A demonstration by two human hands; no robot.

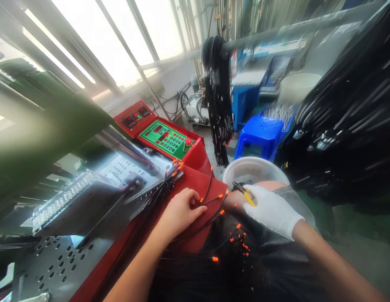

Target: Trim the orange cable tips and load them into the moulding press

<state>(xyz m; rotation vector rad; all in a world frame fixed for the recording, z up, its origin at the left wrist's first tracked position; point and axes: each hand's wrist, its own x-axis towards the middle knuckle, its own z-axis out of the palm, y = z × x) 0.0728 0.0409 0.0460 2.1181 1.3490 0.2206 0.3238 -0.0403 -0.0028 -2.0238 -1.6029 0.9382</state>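
My left hand (184,212) is bare, its fingers curled over the red sheet (195,241). A thin black cable (210,201) with an orange end runs out from its fingertips, pinched there. In a white glove, my right hand (270,209) grips side cutters (249,197) with yellow handles, the jaws pointing up and left. More orange-tipped black cables lie around my left hand, and a bundle of cables (170,174) rests on the machine's edge. Small orange pieces (244,245) are scattered over my dark-clothed lap.
A white bucket (235,167) stands just beyond my knee. Left of me is a machine with a red and green control panel (163,136) and a perforated metal plate (53,268). Black cable bundles (217,96) hang from a rail. A blue stool (259,130) stands behind the bucket.
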